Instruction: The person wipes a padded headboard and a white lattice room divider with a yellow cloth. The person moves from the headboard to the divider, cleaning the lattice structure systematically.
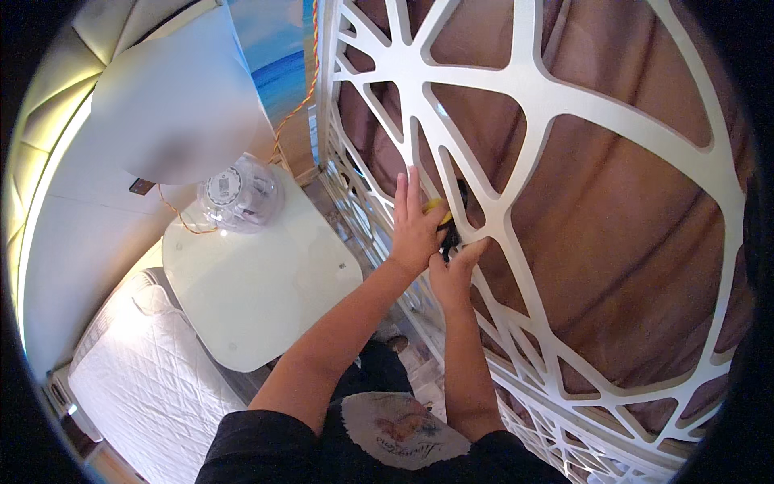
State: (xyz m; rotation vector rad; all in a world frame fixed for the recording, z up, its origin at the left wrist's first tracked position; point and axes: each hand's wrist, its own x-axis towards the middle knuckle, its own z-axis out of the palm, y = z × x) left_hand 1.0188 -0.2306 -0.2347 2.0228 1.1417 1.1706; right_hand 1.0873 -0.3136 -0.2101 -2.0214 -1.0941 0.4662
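Observation:
A white openwork lattice panel stands before me, with brown draped cloth behind its openings. My left hand lies on the lattice, its longer fingers stretched out along a strut. Its thumb side is at a small yellow and black item, which I cannot name for certain. Just to the right and lower, my right hand is at the black lower part of that item, thumb extended against a strut. The palm side and several fingers of the right hand are hidden, so its hold does not show.
A pale rounded-corner table stands left, bearing a clear plastic container. Beside it is a bed with a white quilted cover. A twisted red and yellow cord hangs by a beach picture. A blurred pale round shape covers the upper left.

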